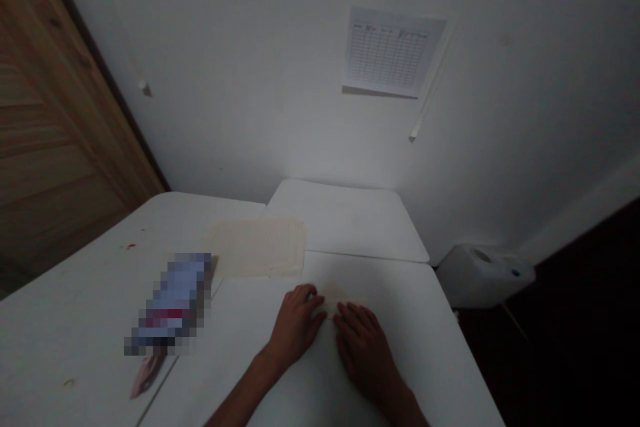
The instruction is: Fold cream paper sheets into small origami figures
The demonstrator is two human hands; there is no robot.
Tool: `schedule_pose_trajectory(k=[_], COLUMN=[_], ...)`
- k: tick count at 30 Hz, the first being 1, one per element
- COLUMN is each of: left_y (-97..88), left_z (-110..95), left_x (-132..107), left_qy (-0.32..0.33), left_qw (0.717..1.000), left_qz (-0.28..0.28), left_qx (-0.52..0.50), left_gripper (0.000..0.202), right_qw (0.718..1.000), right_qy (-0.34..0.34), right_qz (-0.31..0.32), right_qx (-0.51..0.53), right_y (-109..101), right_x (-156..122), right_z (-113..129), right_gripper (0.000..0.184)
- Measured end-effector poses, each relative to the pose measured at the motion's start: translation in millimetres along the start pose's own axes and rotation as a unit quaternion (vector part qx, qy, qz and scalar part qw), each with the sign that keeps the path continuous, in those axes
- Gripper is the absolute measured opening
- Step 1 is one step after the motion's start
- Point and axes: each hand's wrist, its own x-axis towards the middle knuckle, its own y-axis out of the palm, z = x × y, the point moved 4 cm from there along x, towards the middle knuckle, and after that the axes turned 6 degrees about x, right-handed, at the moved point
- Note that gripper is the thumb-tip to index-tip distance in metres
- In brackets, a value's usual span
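Low in the middle of the view, both hands meet over a small, thin, pale sheet (343,295) on the white table; it barely stands out from the tabletop. My left hand (296,325) has bent fingers, its thumb and forefinger at the sheet's left side, seeming to hold its edge. My right hand (364,350) lies palm down with fingers stretched out over the near right part of the sheet. Up and left of the hands lies a stack of cream-coloured sheets (257,247). A pixelated flat object (175,300) with a pink strap or tail (145,375) rests farther left.
White tables (350,220) join at seams against the wall. A printed chart (387,52) hangs above, beside a white strip (425,107). A wooden door (55,113) stands at the left. Off the table's right edge sits a pale plastic container (475,283) over dark floor.
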Motion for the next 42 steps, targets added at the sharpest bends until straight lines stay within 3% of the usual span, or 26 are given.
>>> schedule_pose_trajectory(k=[6,22,26,33,42], left_y=[2.0,2.7,3.0,2.8,4.9], left_z=[1,-1,-2,-2,0], left_x=[2,2,2,2,1], left_qy=[-0.016,-0.015,-0.022,-0.017,-0.02], left_qw=[1.0,1.0,1.0,1.0,1.0], left_qz=[0.001,-0.007,-0.003,-0.004,-0.004], left_qx=[-0.014,0.007,0.013,0.014,0.021], left_gripper=[0.022,0.021,0.021,0.02,0.021], right_qw=[1.0,0.998,0.998,0.994,0.987], right_qy=[-0.008,0.025,0.033,0.084,0.095], right_qz=[-0.017,0.034,0.023,-0.014,-0.016], right_qx=[0.003,-0.036,-0.046,-0.07,-0.126], right_y=[-1,4,3,-1,-5], right_x=[-8,-8,-7,-17,-39], right_z=[1,-5,-7,-20,-41], right_gripper=[0.034,0.043,0.041,0.034,0.041])
